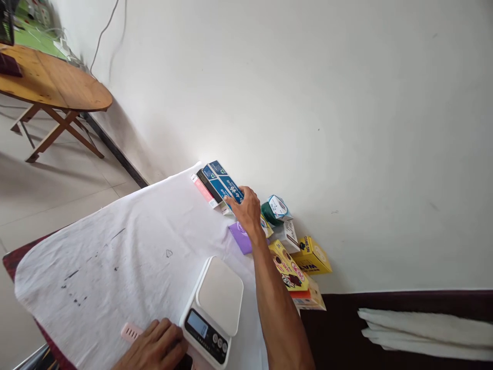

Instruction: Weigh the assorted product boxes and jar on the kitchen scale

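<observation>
My right hand (246,208) reaches to the far end of the cloth-covered table, its thumb and fingers closed round the near end of a long blue carton (225,182). A black box (208,184) and a pink box (203,190) lie along the carton's left side. My left hand (156,347) rests at the near edge, fingers curled over a pink slotted strap (131,332); a dark piece shows partly under the fingers. Just right of that hand sits a white digital scale (221,290) with a bare platform; its display reading is too faint to tell.
Along the wall side stand a purple box (241,239), a dark green container (269,213), a white-blue box (280,207), and yellow boxes (288,264). A white cloth (154,241) covers the table. A wooden folding table (69,82) stands far left.
</observation>
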Demonstrator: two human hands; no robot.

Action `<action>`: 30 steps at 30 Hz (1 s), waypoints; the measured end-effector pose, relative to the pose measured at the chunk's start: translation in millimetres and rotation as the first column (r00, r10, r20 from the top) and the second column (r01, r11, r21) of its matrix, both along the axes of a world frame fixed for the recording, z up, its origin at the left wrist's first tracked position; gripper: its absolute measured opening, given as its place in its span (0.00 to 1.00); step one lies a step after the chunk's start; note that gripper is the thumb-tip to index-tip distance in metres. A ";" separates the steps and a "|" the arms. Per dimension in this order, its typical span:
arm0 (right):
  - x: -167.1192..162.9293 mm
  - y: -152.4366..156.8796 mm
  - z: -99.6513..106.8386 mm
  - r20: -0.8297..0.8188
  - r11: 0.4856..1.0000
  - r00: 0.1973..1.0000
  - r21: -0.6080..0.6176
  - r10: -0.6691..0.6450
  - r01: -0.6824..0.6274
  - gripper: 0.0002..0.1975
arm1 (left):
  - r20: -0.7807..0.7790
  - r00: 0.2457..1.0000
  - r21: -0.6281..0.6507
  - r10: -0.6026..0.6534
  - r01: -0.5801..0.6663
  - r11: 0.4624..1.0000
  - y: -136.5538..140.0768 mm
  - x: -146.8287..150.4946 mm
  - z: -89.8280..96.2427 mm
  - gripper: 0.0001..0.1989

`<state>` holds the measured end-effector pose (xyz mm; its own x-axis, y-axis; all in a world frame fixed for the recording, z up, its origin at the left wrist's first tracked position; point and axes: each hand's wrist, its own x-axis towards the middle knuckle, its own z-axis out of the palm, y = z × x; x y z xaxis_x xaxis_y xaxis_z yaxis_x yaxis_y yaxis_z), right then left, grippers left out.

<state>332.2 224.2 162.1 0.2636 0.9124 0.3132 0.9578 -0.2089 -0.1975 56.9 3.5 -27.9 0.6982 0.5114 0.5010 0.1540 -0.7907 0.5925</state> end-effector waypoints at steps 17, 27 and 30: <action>-42.0 -260.8 -70.4 -0.227 0.999 0.973 0.024 0.048 -0.044 0.22 | -0.140 0.983 -0.278 -0.118 0.076 0.958 -0.6 -28.9 59.7 0.26; -17.7 -264.2 -23.8 -0.167 0.993 0.986 0.121 0.019 0.001 0.31 | -0.158 0.978 -0.294 -0.139 0.087 0.952 -3.6 -29.0 52.2 0.25; -27.6 -264.1 -23.1 -0.188 0.996 0.981 0.091 0.038 -0.021 0.28 | -0.149 0.982 -0.225 -0.119 0.084 0.971 -2.2 -30.0 47.6 0.30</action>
